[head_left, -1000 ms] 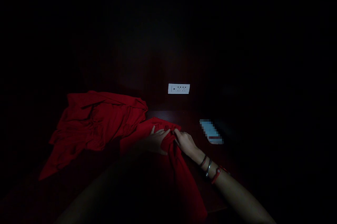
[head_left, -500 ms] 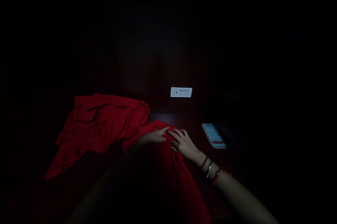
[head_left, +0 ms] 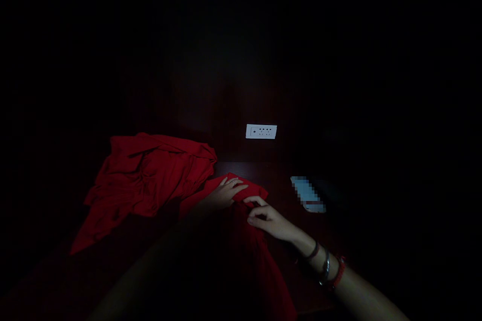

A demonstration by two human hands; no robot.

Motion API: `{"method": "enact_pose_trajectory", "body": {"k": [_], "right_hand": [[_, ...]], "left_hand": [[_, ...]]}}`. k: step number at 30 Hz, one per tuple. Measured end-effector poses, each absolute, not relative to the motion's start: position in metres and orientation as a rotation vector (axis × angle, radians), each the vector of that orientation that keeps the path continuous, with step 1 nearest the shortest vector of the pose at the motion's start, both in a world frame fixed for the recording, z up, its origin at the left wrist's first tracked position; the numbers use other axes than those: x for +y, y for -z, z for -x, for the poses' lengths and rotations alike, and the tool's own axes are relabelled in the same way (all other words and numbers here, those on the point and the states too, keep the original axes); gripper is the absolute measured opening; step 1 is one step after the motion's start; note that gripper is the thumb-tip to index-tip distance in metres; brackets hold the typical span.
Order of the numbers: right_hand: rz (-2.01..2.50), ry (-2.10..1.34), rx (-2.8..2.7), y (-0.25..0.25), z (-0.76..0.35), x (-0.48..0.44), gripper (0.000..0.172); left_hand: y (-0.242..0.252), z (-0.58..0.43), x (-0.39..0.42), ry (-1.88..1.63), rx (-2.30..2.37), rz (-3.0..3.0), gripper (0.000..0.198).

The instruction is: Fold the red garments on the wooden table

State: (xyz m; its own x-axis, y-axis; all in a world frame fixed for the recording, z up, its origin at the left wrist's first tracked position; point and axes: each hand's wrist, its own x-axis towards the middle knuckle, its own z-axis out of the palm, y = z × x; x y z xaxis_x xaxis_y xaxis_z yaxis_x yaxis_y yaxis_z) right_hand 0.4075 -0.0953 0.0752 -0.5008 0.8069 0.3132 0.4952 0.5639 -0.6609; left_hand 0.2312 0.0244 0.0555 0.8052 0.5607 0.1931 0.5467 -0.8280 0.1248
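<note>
A piece of red cloth (head_left: 276,273), possibly a garment, stretches from the tabletop down toward me, and its lower part sinks into shadow. My left hand (head_left: 226,194) lies on its far end with the fingers spread; a ring shows on one finger. Just right of it, my right hand (head_left: 276,221) is at the cloth's right side, thumb and a finger closed in a pinch on the fabric, another finger reaching toward the left hand. A second heap of crumpled red cloth (head_left: 161,170) lies to the left.
A phone-like flat object (head_left: 308,194), blurred by pixels, lies on the dark table (head_left: 248,166) to the right. A white power socket (head_left: 261,131) sits on the wall behind. Everything around is very dark.
My right hand has drawn back slightly to the right and down, its fingers now bent into a pinch. My left hand has flattened out, fingers spread over the cloth's far end.
</note>
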Motion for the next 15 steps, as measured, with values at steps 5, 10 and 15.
{"method": "enact_pose_trajectory", "body": {"k": [5, 10, 15], "right_hand": [[1.231, -0.429, -1.999, -0.075, -0.430, -0.090, 0.025], [1.757, -0.295, -1.991, -0.061, -0.449, -0.016, 0.033], [2.040, -0.368, -2.112, -0.042, -0.437, 0.039, 0.038]], "left_hand": [[-0.047, -0.213, -0.015, -0.374, 0.798, -2.936, 0.067], [-0.030, -0.206, -0.083, -0.490, 0.750, -2.965, 0.047], [-0.008, -0.214, -0.094, -0.258, 0.759, -3.006, 0.024]]}}
